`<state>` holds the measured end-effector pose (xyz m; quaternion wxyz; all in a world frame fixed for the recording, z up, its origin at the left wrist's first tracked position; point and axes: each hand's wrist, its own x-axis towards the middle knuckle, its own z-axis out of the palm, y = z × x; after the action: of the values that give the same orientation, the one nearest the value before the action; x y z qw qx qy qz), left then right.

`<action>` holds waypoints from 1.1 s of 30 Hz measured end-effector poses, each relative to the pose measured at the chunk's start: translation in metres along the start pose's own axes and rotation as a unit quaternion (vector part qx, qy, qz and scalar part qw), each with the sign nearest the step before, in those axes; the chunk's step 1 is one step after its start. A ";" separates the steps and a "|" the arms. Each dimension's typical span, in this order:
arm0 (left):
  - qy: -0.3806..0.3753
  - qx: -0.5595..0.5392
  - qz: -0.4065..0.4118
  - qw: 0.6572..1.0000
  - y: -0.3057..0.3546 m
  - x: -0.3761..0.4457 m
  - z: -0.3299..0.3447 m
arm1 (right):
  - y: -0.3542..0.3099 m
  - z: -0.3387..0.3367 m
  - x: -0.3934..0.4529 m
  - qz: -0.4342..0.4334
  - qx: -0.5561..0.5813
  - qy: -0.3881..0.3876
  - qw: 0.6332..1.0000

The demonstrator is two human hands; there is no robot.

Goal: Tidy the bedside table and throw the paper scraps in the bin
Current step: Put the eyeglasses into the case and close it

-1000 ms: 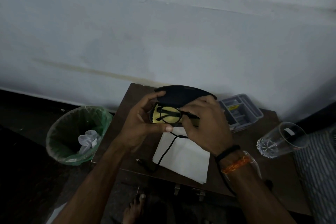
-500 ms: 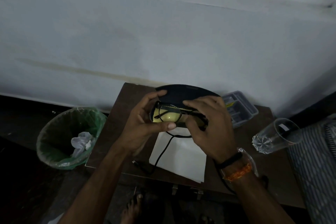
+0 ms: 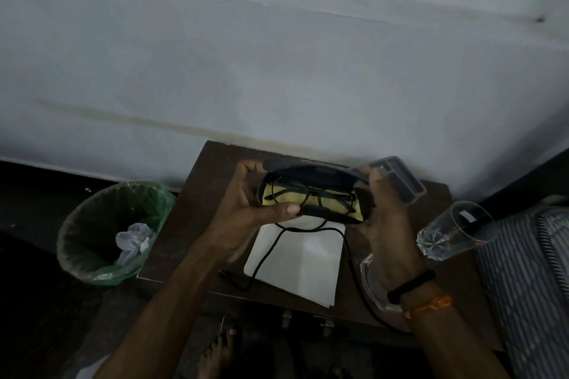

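Note:
Above the dark wooden bedside table [image 3: 197, 194] I hold an open black glasses case [image 3: 311, 168]. Black-framed glasses [image 3: 311, 195] lie inside it on a yellow cloth [image 3: 291, 198]. My left hand [image 3: 246, 209] grips the case's left end, thumb along its front edge. My right hand [image 3: 385, 218] grips its right end. A white sheet of paper [image 3: 301, 258] lies flat on the table under the case, with a black cable [image 3: 264, 258] looping across it. The green-lined bin [image 3: 92, 224] stands on the floor to the left, with crumpled white paper [image 3: 132, 240] in it.
A clear plastic compartment box [image 3: 403, 181] sits at the table's back right by the wall. A drinking glass [image 3: 452, 231] lies on its side at the right edge. Striped fabric [image 3: 523, 286] borders the right. My bare foot [image 3: 218, 354] is on the floor below.
My right hand moved off the glasses to the case's right end. The glasses now lie flat inside the case, and the lid has tipped lower over them.

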<state>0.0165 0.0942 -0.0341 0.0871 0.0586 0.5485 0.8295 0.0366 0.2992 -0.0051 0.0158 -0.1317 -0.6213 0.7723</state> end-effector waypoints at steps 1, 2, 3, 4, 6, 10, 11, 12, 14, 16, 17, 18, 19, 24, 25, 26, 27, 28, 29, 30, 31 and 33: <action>0.004 0.000 -0.003 1.000 0.001 0.000 0.001 | -0.001 0.000 -0.001 0.027 0.024 -0.020 0.999; 0.005 0.000 -0.004 1.000 0.002 0.001 0.003 | -0.003 0.000 -0.002 0.038 0.035 -0.032 0.998; 0.004 -0.001 -0.003 1.000 0.003 0.001 0.004 | -0.004 -0.001 -0.002 0.041 0.042 -0.037 0.998; 0.001 -0.002 -0.003 1.000 0.005 0.001 0.006 | -0.006 -0.001 -0.002 0.042 0.048 -0.038 0.997; -0.013 0.000 -0.002 1.000 0.008 0.002 0.006 | -0.006 -0.005 -0.001 0.049 0.066 -0.040 0.996; -0.035 -0.001 -0.010 0.999 0.010 0.002 0.002 | -0.003 -0.011 0.003 0.065 0.080 -0.050 0.993; -0.031 -0.015 -0.023 0.999 0.012 0.001 0.002 | -0.003 -0.012 0.004 0.064 0.079 -0.054 0.993; -0.027 -0.025 -0.034 0.999 0.013 0.001 0.002 | -0.002 -0.012 0.003 0.062 0.078 -0.060 0.993; -0.008 -0.026 -0.046 0.999 0.013 0.002 0.003 | -0.002 -0.014 0.004 0.056 0.074 -0.074 0.993; 0.008 -0.026 -0.047 0.999 0.012 0.003 0.002 | -0.001 -0.014 0.005 0.061 0.072 -0.080 0.992; 0.013 -0.027 -0.049 0.998 0.011 0.003 0.000 | 0.000 -0.014 0.005 0.066 0.071 -0.084 0.992; 0.014 -0.029 -0.052 0.998 0.011 0.004 -0.001 | 0.001 -0.014 0.005 0.071 0.071 -0.089 0.991; 0.014 -0.031 -0.055 0.998 0.011 0.004 -0.003 | 0.002 -0.013 0.005 0.074 0.071 -0.094 0.990; 0.024 -0.035 -0.070 0.997 0.009 0.008 -0.009 | 0.004 -0.011 0.008 0.075 0.058 -0.097 0.991; 0.024 -0.036 -0.072 0.996 0.009 0.008 -0.010 | 0.004 -0.010 0.009 0.073 0.056 -0.094 0.991; 0.024 -0.036 -0.076 0.996 0.009 0.008 -0.011 | 0.005 -0.010 0.010 0.072 0.054 -0.093 0.992; 0.024 -0.035 -0.079 0.996 0.009 0.008 -0.012 | 0.005 -0.009 0.011 0.072 0.054 -0.094 0.991; 0.025 -0.030 -0.080 0.996 0.009 0.008 -0.014 | 0.006 -0.009 0.012 0.072 0.054 -0.096 0.991; 0.022 -0.020 -0.077 0.997 0.009 0.008 -0.016 | 0.007 -0.008 0.012 0.072 0.055 -0.098 0.991; 0.016 0.004 -0.067 0.998 0.010 0.007 -0.018 | 0.008 -0.007 0.013 0.071 0.056 -0.098 0.991; 0.009 0.050 -0.048 0.998 0.011 0.006 -0.021 | 0.009 -0.005 0.013 0.068 0.056 -0.099 0.991; -0.007 0.196 -0.002 0.981 0.012 0.005 -0.029 | 0.010 -0.002 0.015 0.065 0.053 -0.102 0.991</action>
<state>0.0052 0.0648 -0.0346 0.0792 0.0792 0.7000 0.7053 0.0237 0.3016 -0.0184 -0.0909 -0.0915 -0.5683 0.8127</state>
